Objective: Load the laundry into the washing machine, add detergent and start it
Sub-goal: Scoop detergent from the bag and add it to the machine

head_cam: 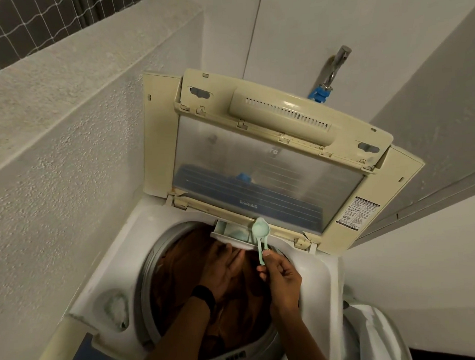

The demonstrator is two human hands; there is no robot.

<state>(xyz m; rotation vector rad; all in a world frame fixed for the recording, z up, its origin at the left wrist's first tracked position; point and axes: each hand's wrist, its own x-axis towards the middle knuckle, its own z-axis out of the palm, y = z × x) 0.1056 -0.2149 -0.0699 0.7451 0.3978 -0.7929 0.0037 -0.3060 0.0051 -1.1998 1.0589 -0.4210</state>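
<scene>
Left of the detergent drawer (230, 230), the brown laundry (180, 277) already fills the drum of the washing machine (103, 256). It is soft and limp, and would bunch easily if pushed down.

The left hand (221, 270) comes up from just below the drawer. Its fingers are fairly straight and reach the drawer's front lip, and they seem to steady it rather than grip it. The drawer itself is pulled out at the back edge of the drum opening, under the raised lid (158, 134). It looks like thin, light plastic on a short slide, so it is best supported from beneath at the front edge.

At the drawer's right end is the pale green scoop (261, 229), with its bowl over the compartment and its handle pointing back down towards the person. It is small, stiff and very light, and could twist in a loose hold. The far end of the handle, where it is held now, gives the most control for tipping. Whether any powder is left in the bowl cannot be told.

The right hand (281, 278), below and right of the drawer, pinches that handle between thumb and curled fingers.
</scene>
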